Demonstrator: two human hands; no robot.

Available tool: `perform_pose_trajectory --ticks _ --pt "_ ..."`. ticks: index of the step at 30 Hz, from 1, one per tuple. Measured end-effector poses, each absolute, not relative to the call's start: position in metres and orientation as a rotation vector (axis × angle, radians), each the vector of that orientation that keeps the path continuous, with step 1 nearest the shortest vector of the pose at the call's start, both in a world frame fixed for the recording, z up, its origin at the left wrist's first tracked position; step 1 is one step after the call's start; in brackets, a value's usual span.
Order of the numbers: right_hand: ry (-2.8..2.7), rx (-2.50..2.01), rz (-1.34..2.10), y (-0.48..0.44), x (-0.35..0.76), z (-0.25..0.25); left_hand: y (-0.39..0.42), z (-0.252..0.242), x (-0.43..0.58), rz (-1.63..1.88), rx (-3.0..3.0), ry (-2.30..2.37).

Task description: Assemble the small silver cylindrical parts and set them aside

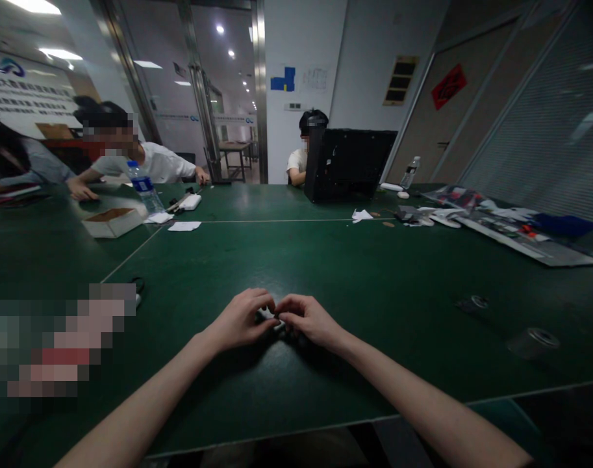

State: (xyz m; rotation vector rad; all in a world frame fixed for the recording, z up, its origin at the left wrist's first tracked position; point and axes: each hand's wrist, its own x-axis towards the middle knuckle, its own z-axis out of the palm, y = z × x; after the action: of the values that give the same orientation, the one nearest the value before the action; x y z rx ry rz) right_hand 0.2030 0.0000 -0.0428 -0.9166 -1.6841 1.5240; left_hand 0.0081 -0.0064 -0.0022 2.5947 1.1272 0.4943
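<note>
My left hand (245, 317) and my right hand (314, 320) meet fingertip to fingertip just above the green table (296, 260). Both are closed in a pinch, thumbs against curled fingers. Between them shows a small pale piece (265, 314), too small and too hidden by the fingers to name. Dark shadow falls on the table under the hands. Far to the right of my right hand, a metal cylinder (534, 342) lies on its side, with a smaller metal cylinder (475, 303) behind it.
Pixelation covers an item at left. Farther back are an open box (113, 222), a water bottle (144, 185), a black monitor-like case (354, 166), and a cluttered board (515, 237) at right. Co-workers sit across the table, one in a white shirt (162, 161). The near table edge (296, 434) runs below my hands.
</note>
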Motion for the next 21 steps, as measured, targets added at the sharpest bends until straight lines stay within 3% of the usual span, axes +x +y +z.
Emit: perform_pose_trajectory --ticks 21 --pt "-1.606 -0.929 1.545 -0.0004 0.2010 -0.0400 -0.0071 -0.0005 0.0078 0.499 2.573 1.098"
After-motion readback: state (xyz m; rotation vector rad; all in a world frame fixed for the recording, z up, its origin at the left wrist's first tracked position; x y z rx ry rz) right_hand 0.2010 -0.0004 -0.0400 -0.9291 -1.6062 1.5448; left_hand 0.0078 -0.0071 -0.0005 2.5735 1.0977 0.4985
